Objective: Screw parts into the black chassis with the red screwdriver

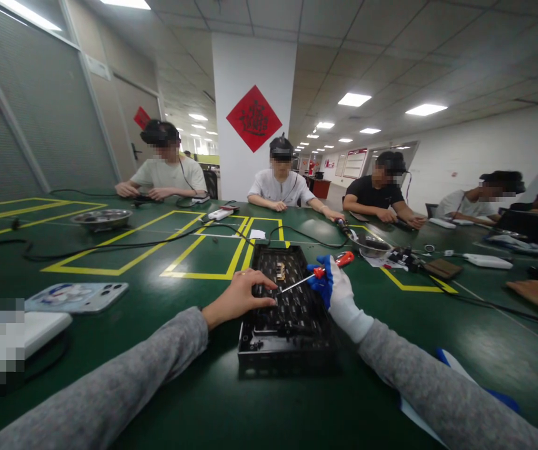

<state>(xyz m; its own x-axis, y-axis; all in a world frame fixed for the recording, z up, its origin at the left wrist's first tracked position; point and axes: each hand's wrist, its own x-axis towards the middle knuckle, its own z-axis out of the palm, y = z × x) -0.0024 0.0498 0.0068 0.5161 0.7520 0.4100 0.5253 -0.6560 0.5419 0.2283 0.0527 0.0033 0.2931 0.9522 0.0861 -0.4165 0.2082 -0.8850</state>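
A black rectangular case lies open side up on the table in front of me, with dark ribbed or slotted parts inside. My right hand, in a white glove with blue on the fingers, is closed round a screwdriver with a red handle. Its metal shaft slants down and left into the case. Bare and reaching over the left rim, my left hand has thumb and index finger apart, on either side of the screwdriver's tip. A small gold-coloured part sits farther back in the case.
A phone and a white box lie on my left. Behind them stands a metal bowl. Black cables cross the green table. A blue-and-white glove lies by my right forearm. Several people sit around the table.
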